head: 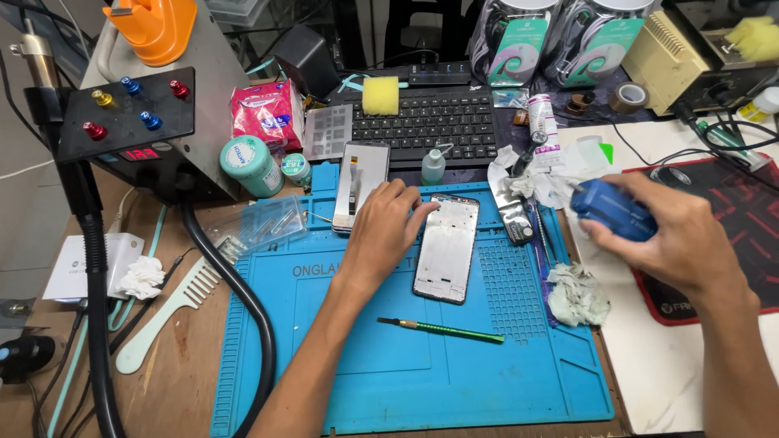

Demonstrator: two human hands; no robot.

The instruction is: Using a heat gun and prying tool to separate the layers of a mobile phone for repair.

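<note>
1. The near part of the blue work mat (389,381) lies bare up to its front edge; a green-handled tool (442,328) lies across it, apart from both hands.
2. The phone frame (448,247) lies flat mid-mat, just right of the left hand (381,231), whose curled fingers press its top left corner.
3. The right hand (665,235) hovers past the mat's right edge, fingers wrapped around a blue bottle (613,209).
4. A screen panel (359,185) lies beyond, before the keyboard (430,122).
</note>
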